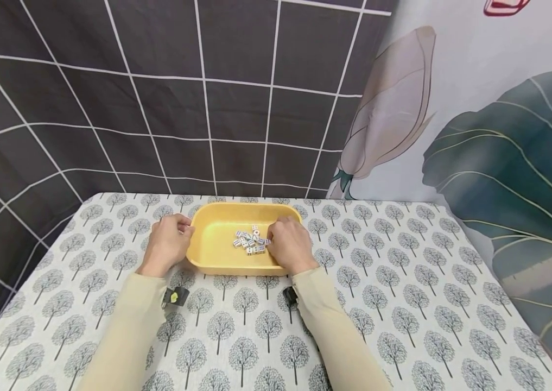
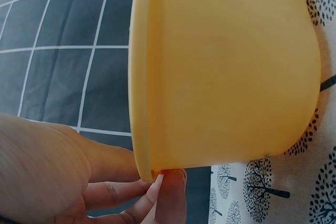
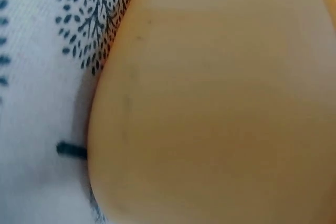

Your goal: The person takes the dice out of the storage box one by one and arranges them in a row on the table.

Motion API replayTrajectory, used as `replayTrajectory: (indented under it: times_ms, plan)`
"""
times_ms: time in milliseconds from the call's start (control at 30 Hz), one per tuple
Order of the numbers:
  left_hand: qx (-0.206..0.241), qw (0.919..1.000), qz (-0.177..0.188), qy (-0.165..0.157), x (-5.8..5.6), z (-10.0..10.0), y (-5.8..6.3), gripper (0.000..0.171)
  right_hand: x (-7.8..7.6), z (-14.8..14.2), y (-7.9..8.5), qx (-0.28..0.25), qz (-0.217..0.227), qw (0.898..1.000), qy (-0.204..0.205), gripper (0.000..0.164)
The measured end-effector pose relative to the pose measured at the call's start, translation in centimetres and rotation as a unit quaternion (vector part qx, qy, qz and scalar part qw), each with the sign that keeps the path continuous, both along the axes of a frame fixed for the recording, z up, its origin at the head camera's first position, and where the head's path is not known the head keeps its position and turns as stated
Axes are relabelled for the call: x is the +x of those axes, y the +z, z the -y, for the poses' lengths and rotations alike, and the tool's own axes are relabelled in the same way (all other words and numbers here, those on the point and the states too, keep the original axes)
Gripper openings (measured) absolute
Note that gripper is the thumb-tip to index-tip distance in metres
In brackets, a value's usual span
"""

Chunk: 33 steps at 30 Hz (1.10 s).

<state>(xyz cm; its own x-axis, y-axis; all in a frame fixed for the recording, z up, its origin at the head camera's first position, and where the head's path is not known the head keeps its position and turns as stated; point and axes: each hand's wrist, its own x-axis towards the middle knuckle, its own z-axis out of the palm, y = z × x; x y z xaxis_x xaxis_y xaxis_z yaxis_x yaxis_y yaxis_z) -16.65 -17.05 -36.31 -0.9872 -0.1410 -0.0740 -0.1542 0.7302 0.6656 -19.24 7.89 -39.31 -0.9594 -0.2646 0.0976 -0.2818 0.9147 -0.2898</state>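
Observation:
A shallow yellow plastic basin (image 1: 217, 270) stands on the tree-print cloth, with a loose cluster of small white dice (image 1: 251, 243) on its floor, right of the middle. At its left end my left hand (image 1: 165, 244) pinches the rim; in the left wrist view its fingers (image 2: 170, 198) meet just at the rim's edge. My right hand (image 1: 291, 245) reaches over the right end, its fingers bent down inside beside the dice. One die (image 1: 267, 241) lies right against that hand's near side. The right fingertips are hidden, and the right wrist view holds only the basin's outer wall (image 3: 210, 103).
The white cloth with grey trees (image 1: 388, 304) covers the table. A dark curtain with white grid lines (image 1: 158, 108) hangs behind it, and a floral curtain (image 1: 476, 136) hangs at the right. Small black devices (image 1: 176, 296) are strapped at the wrists.

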Motion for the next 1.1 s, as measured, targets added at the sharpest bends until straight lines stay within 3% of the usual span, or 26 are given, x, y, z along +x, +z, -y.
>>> replayTrajectory:
  times_ms: [367, 767, 1100]
  plan:
    - [0.006, 1.0, 0.003, 0.0, 0.0, 0.1, -0.2, 0.032, 0.0, -0.9, 0.9, -0.059, 0.031, 0.997, 0.029, 0.014]
    - [0.03, 0.9993, 0.02, -0.002, 0.0, 0.3, 0.0, 0.034, 0.3, -2.6, 3.4, -0.098, 0.053, 0.994, 0.022, 0.017]
    - [0.039, 0.9988, 0.029, 0.004, -0.2, 0.6, 0.0, 0.032, 0.2, -4.8, 4.5, -0.098, 0.022, 0.995, 0.027, 0.017]
